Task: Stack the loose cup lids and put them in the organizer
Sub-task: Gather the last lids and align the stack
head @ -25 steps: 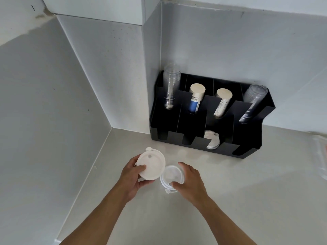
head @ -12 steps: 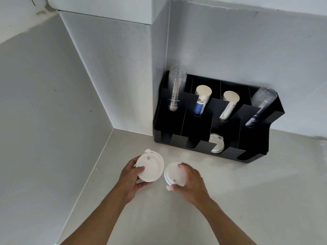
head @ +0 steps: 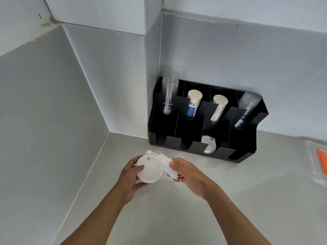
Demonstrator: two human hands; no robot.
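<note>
My left hand (head: 130, 175) grips a white cup lid stack (head: 150, 169), its flat underside facing me. My right hand (head: 187, 175) holds another white lid (head: 167, 164) edge-on, tilted and pressed against the right side of the left hand's lids. Both hands hover above the counter in front of the black organizer (head: 247, 152). A white lid (head: 208, 145) lies in the organizer's third front slot. How many lids are in the left hand I cannot tell.
The organizer stands against the back wall and holds clear cup stacks (head: 169, 92) and paper cup stacks (head: 193, 105) in its rear compartments. A clear packet with something orange (head: 320, 163) lies at the right edge. Walls close in the counter's left corner.
My right hand lifted its lid off the counter and brought it left against the lid in my left hand. The camera view shifted slightly.
</note>
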